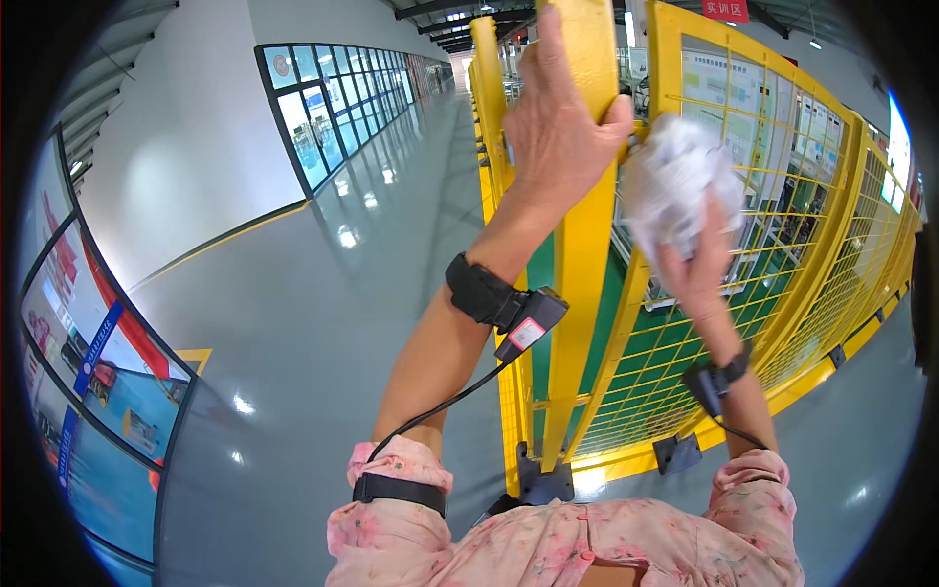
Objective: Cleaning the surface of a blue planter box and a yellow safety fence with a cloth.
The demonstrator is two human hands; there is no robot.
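Observation:
My left hand [562, 147] is on a tall yellow metal post [585, 293] of a fence. Its index finger points up along the post, the thumb lies across toward the right edge, and the other fingers curl at the left side, partly hidden. To the right, my right hand [699, 264] holds a crumpled white cloth [680, 181] up against or just before a yellow wire mesh panel [782, 205]. Hand and cloth are both smeared by motion. Whether the cloth touches the panel's frame I cannot tell.
The mesh fence curves away right, its posts on dark base plates [677, 454] bolted to the grey floor [293, 362]. Behind the mesh are a green floor and equipment. A glazed partition [98, 391] stands left, a white wall [205, 137] and windows [323, 108] farther off.

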